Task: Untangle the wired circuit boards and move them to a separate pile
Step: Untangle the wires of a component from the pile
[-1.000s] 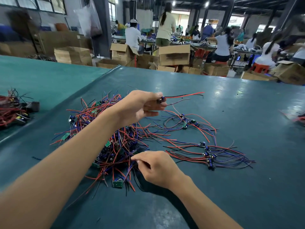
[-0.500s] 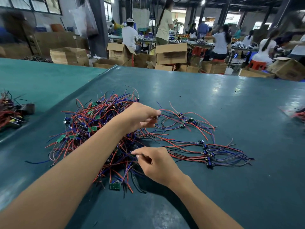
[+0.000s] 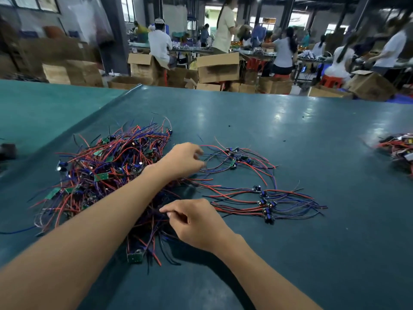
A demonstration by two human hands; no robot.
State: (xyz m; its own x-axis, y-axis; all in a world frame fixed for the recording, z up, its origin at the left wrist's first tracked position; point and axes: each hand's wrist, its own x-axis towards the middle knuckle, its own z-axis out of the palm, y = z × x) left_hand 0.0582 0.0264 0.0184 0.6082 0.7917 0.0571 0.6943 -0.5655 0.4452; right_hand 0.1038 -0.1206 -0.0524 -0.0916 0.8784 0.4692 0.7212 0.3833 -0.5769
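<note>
A tangled pile of wired circuit boards [image 3: 107,171], red, blue and black leads with small green boards, lies left of centre on the dark green table [image 3: 290,135]. To its right lie sorted boards in two loose groups, one further away [image 3: 234,159] and one nearer [image 3: 266,204]. My left hand [image 3: 185,159] hovers between the tangle and the further group, its blurred fingers loosely curled and apart, with no wire plainly in them. My right hand [image 3: 196,222] pinches thin dark wires at the tangle's near edge between thumb and forefinger. A green board [image 3: 135,257] lies nearest me.
Another bundle of red wires and parts [image 3: 397,151] sits at the table's right edge. A dark object [image 3: 7,151] rests on the lighter green table at far left. Cardboard boxes [image 3: 218,67] and seated workers fill the room beyond the table's far edge.
My left hand came down from a raised position, where it held a board by its wires, to the further sorted group, and its fingers loosened. My right hand stayed pinching at the tangle's edge.
</note>
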